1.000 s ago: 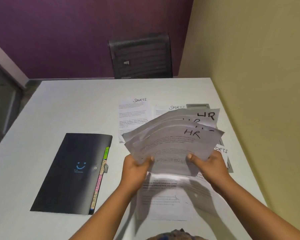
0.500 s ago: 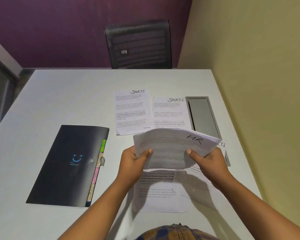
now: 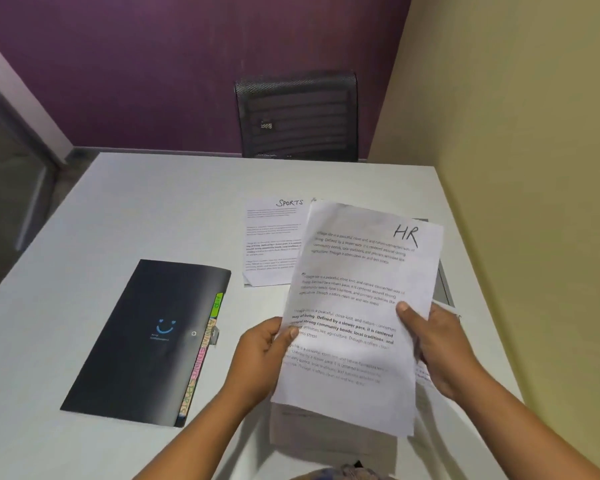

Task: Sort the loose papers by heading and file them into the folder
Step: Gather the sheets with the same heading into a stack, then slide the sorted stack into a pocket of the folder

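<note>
Squared up now, the HR stack point(image 3: 354, 306) is no longer fanning out as it was a second ago. I am tipping it up towards me, so it is covering the second SPORTS sheet that was showing before. I am pinching it from both sides. My left grip point(image 3: 260, 355) is curling round its left edge with the thumb pressing on the printed face, and my right grip point(image 3: 437, 344) is clamping the right edge the same way. The stack is hanging above the bench point(image 3: 153, 209), right of the folder point(image 3: 146, 341) and apart from it. More loose sheets point(image 3: 326, 434) are lying flat beneath the stack, right of the folder's near end. One SPORTS sheet point(image 3: 271, 244) is lying just past the folder's far right corner. The folder itself is lying shut, with coloured tabs point(image 3: 201, 355) sticking out along its right edge. Beyond the folder, a dark chair point(image 3: 297, 116) is standing at the bench's far side.
</note>
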The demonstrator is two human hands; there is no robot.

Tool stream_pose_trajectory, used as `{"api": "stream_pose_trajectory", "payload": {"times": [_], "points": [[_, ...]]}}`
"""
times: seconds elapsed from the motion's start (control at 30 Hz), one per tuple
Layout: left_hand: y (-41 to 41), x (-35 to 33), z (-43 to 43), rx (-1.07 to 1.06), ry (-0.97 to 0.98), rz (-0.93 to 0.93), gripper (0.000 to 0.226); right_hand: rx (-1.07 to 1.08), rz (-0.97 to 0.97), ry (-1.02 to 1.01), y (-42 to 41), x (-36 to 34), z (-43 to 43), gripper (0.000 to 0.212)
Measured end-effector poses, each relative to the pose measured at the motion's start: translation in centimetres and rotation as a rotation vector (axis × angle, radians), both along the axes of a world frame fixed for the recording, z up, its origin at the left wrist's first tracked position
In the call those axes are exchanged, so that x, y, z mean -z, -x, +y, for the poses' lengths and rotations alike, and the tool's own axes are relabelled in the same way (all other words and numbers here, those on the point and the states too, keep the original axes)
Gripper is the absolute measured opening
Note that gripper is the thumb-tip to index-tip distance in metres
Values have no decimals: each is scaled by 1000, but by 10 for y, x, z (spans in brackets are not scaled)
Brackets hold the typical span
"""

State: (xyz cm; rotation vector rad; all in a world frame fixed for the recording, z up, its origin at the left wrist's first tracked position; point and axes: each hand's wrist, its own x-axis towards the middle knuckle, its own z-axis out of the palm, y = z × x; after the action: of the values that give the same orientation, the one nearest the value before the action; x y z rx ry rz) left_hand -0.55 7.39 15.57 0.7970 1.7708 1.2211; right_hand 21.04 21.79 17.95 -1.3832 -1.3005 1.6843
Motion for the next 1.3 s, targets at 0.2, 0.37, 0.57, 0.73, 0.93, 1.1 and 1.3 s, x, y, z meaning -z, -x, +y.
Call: {"api": "stream_pose_trajectory", "payload": {"times": [0.2, 0.37, 0.57, 0.73, 0.93, 1.1, 1.3], "points": [[-12, 1, -13, -173, -55, -85, 21, -11, -151, -129, 16, 13, -35, 12], [-9, 8, -24, -236, -35, -96, 25, -9, -209, -171, 24, 14, -51, 15], [2, 27, -33, -241, 148, 152, 30, 8, -258, -206, 37, 11, -65, 16], [30, 37, -53, -203, 184, 416, 40, 30, -273, -181, 48, 18, -84, 16], [67, 56, -76, -61, 236, 364, 26, 136, -248, -94, 58, 26, -102, 16], [103, 82, -99, -60, 346, 558, 24, 208, -211, -20, 65, 38, -115, 14], [142, 108, -131, 87, 782, 982, 103, 291, -149, 44, 74, 43, -132, 12]]}}
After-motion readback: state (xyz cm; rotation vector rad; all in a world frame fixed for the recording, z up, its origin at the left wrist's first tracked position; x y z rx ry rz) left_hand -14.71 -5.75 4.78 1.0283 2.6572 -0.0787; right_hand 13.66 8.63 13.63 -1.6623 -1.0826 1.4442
